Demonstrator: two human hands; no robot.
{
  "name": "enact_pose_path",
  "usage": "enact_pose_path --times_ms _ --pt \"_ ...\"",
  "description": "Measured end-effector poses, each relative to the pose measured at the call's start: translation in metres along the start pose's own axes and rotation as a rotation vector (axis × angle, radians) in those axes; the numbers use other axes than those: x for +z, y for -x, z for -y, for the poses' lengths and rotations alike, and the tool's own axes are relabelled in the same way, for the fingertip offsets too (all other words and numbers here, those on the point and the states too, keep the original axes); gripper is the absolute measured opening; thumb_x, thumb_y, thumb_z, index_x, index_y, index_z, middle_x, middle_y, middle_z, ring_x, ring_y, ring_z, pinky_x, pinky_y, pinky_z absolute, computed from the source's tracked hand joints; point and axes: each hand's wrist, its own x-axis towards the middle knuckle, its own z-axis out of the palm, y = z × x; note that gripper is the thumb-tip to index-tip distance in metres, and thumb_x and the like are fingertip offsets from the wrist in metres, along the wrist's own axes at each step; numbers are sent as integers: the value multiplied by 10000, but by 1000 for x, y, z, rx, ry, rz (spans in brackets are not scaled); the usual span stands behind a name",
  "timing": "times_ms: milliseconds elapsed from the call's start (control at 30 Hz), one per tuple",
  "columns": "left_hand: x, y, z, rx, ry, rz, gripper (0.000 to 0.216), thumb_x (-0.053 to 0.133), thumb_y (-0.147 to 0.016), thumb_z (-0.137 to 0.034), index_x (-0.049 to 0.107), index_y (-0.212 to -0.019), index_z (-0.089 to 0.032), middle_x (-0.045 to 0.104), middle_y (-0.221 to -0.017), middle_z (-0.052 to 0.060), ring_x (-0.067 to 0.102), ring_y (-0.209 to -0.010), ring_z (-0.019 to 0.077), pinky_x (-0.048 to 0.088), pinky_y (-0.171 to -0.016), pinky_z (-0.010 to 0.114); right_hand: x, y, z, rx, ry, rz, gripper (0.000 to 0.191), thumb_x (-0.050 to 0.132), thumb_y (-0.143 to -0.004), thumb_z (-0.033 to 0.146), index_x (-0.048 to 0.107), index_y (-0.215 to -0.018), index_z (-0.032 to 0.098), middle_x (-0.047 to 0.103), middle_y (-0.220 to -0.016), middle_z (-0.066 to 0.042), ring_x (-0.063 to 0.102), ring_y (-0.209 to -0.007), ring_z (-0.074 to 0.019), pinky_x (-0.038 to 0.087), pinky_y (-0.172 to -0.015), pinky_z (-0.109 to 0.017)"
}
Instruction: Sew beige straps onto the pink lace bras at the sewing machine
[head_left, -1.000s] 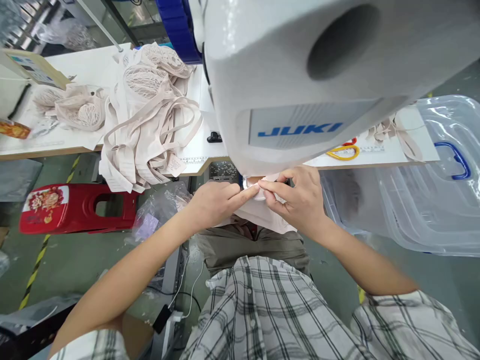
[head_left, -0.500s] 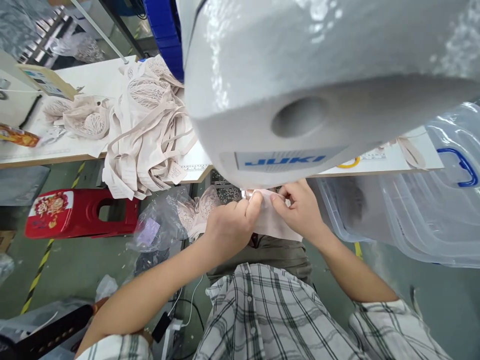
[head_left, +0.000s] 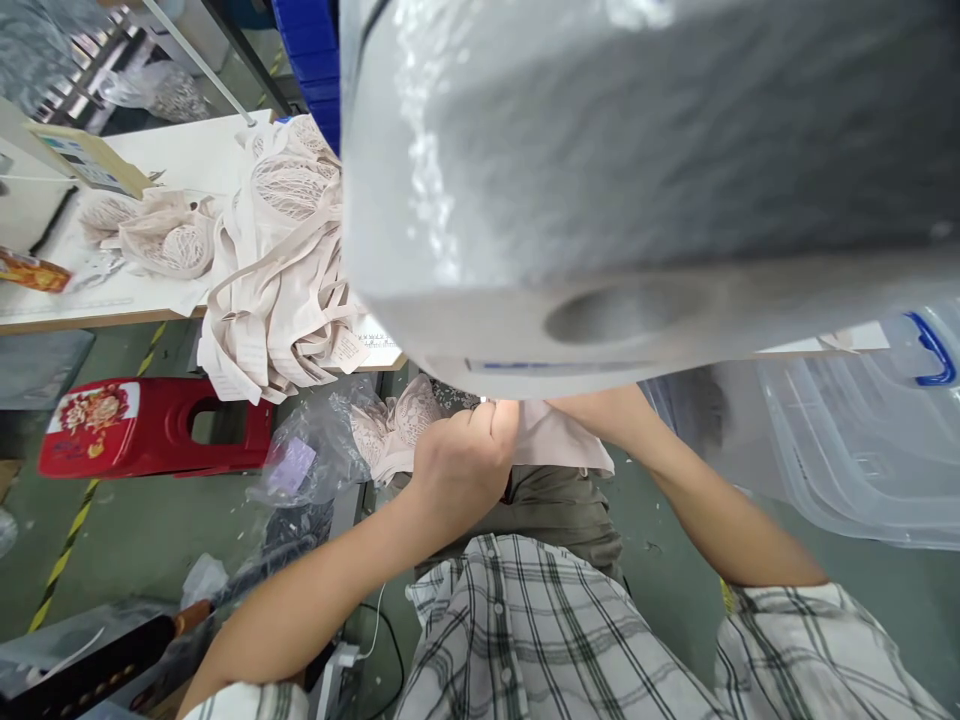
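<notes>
A pale pink bra (head_left: 555, 442) with a lace cup (head_left: 415, 410) lies under the front of a grey sewing machine head (head_left: 465, 330), and its plain band hangs toward my lap. My left hand (head_left: 465, 455) is closed, thumb and fingers pinching the bra's edge just below the machine head. At the right side of the same fabric, my right hand (head_left: 607, 412) reaches in under the machine. Its fingers are hidden behind the head, and so is the needle area.
A pile of pale bras (head_left: 274, 260) hangs over the white table's edge (head_left: 135, 312) on the left. Below stand a red stool (head_left: 157, 430) and a clear plastic bag (head_left: 322, 430). Clear plastic bins (head_left: 847, 440) stand at the right. The machine head blocks much of the view.
My view has shifted, so the machine head covers more of the work. The right hand's fingers have gone out of sight beneath it. My left hand still pinches the fabric.
</notes>
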Motion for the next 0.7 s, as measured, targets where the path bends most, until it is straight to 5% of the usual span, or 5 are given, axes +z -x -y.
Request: enact_pose_path --times_ms 133,433,700 --pt "0 -2 -1 19 -22 -68 172 482 -914 -76 640 -943 -138 512 -523 -36 466 -427 118 254 -419 286 -1 1 -1 -4 -10 -24 79 546 -752 204 622 -756 181 660 -1109 -98 590 -791 -162 501 -592 -253" --pt "-2 1 3 28 -17 -30 205 481 -928 -84 659 -1023 -122 529 -525 -32 500 -445 120 245 -441 295 0 8 2 60 -46 -35 127 549 -793 236 641 -867 189 664 -987 -47 499 -641 -106 500 -624 -257" --pt "2 2 4 19 28 -11 245 449 -947 -94 637 -1091 -157 570 -546 -37 514 -453 123 265 -436 301 -2 10 3 94 -68 -57 176 569 -784 219 669 -928 199 662 -1122 -62 542 -686 -119 493 -607 -259"
